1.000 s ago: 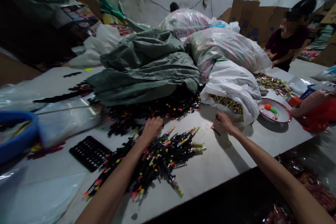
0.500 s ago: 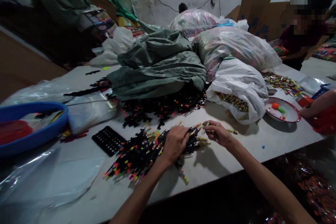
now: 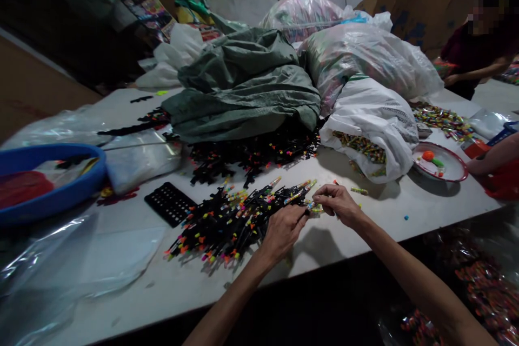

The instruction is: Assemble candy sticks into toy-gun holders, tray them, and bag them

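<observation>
Head view shows both hands meeting just off the right end of a heap of black sticks (image 3: pixel 239 216) with bright coloured tips, spread on the pale table (image 3: pixel 365 227). The left hand (image 3: pixel 284 230) is curled, fingers closed around the near ends of a few sticks at the heap's edge. The right hand (image 3: pixel 338 203) is pinched shut, thumb and fingertips gripping a small coloured piece (image 3: pixel 312 207) right where the two hands touch.

To do this step well, the person probably needs the left hand to keep the stick steady and pointing toward the right hand, so the small piece meets the tip squarely rather than at a slant. A light pinch near the end of the piece looks wise, since a crushing grip could hide the tip from sight. Working close above the table seems sensible: loose bits already lie scattered near the white bag (image 3: pixel 373 124) of coloured pieces, and anything dropped could roll toward the table edge. A black perforated tray (image 3: pixel 170 204) sits left of the heap.
</observation>
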The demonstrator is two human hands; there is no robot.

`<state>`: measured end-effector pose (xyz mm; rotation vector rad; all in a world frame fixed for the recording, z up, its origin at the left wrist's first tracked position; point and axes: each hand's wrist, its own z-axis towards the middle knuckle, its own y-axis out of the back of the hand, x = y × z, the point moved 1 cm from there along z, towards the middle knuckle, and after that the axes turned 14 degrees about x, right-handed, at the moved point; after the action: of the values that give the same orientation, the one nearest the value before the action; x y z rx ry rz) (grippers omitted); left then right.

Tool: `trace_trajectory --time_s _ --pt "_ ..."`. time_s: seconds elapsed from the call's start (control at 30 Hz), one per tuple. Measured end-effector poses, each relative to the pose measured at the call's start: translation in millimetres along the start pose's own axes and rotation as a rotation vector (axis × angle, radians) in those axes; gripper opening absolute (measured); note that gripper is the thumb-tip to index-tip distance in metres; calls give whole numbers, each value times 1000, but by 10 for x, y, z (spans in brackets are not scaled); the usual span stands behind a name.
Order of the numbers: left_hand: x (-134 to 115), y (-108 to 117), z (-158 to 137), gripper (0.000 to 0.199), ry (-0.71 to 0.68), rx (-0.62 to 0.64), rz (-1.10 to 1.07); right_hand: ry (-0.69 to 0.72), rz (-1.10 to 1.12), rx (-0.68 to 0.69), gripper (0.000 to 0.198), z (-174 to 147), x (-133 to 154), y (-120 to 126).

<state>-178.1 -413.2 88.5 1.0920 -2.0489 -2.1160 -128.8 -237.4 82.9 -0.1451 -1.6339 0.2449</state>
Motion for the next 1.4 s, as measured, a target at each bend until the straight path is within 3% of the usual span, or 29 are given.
trace_trajectory --time_s 0.27,0.53,0.63,0.8,0.9,1.0,1.13,1.23,1.33,1.4 --pt "-27 -46 -8 25 5 -5 13 2 -102 5 23 -69 89 -62" --pt "46 18 -30 28 -67 3 -18 -84 -258 41 27 -123 61 -82" --pt "96 10 -40 25 -30 56 -263 -133 -307 111 30 -112 18 -56" --pt "219 32 2 29 140 360 -980 -98 -464 364 31 -15 79 24" --pt "290 88 32 35 149 548 -1124 -83 -531 561 38 46 94 71" --pt "353 126 40 39 149 653 -1215 -97 -592 566 45 47 67 91" --pt "378 134 38 37 205 665 -1151 -11 -1029 432 37 -43 82 5" --pt "345 134 42 34 201 652 -1060 -54 -1392 440 33 -104 84 -120" --pt "299 147 43 33 156 668 -1018 -70 -1589 474 32 -125 35 -213" --pt "280 159 39 33 123 687 -991 11 -1659 488 35 -135 -8 -243"
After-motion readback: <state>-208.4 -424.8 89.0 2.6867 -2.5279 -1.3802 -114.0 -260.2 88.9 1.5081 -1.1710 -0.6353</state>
